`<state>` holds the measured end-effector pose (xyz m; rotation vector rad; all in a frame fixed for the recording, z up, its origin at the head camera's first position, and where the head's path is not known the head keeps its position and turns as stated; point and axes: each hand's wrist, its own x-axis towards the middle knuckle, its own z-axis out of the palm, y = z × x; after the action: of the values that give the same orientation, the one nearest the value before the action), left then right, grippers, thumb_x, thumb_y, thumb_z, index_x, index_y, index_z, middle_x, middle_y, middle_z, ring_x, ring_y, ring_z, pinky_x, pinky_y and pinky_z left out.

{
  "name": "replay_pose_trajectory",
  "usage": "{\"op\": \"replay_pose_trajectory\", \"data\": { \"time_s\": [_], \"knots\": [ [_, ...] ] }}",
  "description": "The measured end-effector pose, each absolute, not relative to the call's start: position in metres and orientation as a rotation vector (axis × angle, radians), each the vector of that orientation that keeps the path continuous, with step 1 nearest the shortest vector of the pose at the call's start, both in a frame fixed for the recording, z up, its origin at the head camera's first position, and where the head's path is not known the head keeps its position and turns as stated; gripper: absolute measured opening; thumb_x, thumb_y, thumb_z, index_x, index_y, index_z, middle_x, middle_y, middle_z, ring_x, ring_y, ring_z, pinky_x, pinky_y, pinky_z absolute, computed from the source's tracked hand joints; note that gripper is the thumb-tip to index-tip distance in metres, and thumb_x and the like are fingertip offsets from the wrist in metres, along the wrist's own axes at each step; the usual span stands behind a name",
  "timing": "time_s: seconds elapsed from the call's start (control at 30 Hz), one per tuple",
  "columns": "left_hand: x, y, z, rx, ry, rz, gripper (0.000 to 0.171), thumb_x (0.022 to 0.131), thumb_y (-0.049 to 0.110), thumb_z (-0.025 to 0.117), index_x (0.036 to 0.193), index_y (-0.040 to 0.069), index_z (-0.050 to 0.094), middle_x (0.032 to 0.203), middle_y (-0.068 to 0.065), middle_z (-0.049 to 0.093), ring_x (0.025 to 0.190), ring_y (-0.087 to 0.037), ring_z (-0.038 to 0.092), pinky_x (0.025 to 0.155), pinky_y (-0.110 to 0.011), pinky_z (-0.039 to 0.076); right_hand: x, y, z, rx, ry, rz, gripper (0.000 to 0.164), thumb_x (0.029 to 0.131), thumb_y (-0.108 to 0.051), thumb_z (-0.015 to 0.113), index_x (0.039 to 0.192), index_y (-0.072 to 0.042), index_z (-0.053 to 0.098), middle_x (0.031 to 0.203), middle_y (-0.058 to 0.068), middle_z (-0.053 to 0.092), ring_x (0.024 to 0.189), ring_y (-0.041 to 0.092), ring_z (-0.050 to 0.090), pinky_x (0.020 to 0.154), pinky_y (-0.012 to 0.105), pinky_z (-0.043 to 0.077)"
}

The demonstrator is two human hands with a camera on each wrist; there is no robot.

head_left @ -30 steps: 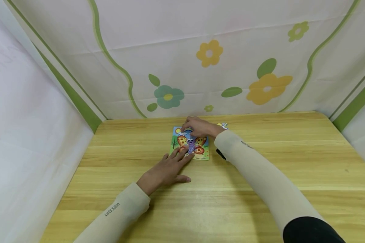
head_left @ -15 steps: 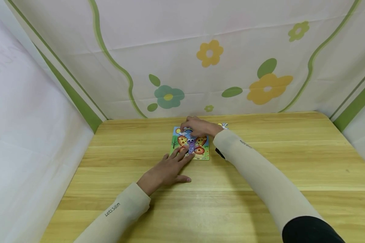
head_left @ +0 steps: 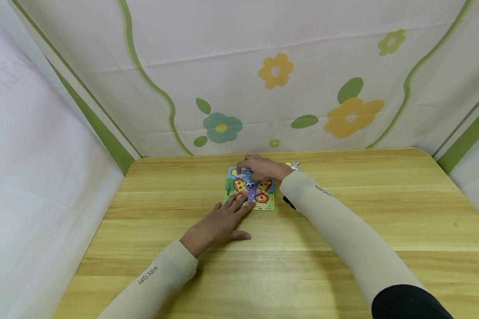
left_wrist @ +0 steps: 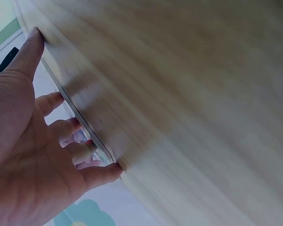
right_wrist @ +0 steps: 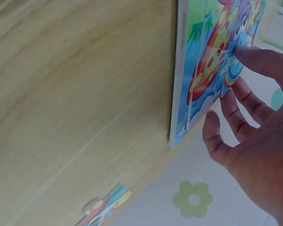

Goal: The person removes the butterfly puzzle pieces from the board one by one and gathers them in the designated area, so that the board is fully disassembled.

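A butterfly picture puzzle (head_left: 265,200) lies flat on the wooden table, partly covered by both hands. My left hand (head_left: 220,222) rests across its lower left edge with fingers spread and straight, the thumb out on the wood. At the top of the board is my right hand (head_left: 259,167), its fingers curled. In the right wrist view, its thumb and fingers pinch a rainbow puzzle piece (right_wrist: 232,75) at the board's upper part. The left wrist view shows the left hand (left_wrist: 42,146) from the palm side, fingertips along the board's thin edge.
Just beyond the right wrist lies a loose printed puzzle piece (head_left: 293,165), shown more fully as a colourful piece (right_wrist: 106,207) in the right wrist view. A white flowered cloth (head_left: 239,79) hangs behind the wooden table (head_left: 263,274), with more cloth at both sides.
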<state>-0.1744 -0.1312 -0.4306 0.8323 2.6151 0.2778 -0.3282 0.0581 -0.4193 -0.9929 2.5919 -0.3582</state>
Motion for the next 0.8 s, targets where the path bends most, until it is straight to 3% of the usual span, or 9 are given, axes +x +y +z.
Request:
{"op": "replay_pose_trajectory", "data": {
  "time_s": [0.3,0.8],
  "knots": [
    [-0.1745,-0.1317,-0.4323,0.835,2.620,0.273,0.086,0.100,0.057,0.062,0.169,0.024,0.023,0.178,-0.007,0.010,0.164,-0.038,0.009,0.123,-0.070,0.025,-0.3303,0.0578,-0.4205,-1.009,2.578,-0.365,0.040,0.100,-0.002,0.062,0.135,-0.022,0.066,0.140,0.013,0.056,0.134,0.033,0.052,0.109,0.049,0.046],
    [-0.1748,-0.1323,-0.4323,0.845,2.616,0.281,0.086,0.100,0.057,0.061,0.169,0.024,0.022,0.178,-0.008,0.009,0.164,-0.039,0.009,0.123,-0.071,0.025,-0.3293,0.0587,-0.4190,-0.996,2.573,-0.393,0.042,0.100,0.000,0.060,0.136,-0.020,0.067,0.138,0.014,0.055,0.131,0.033,0.051,0.104,0.046,0.046]
  ]
}}
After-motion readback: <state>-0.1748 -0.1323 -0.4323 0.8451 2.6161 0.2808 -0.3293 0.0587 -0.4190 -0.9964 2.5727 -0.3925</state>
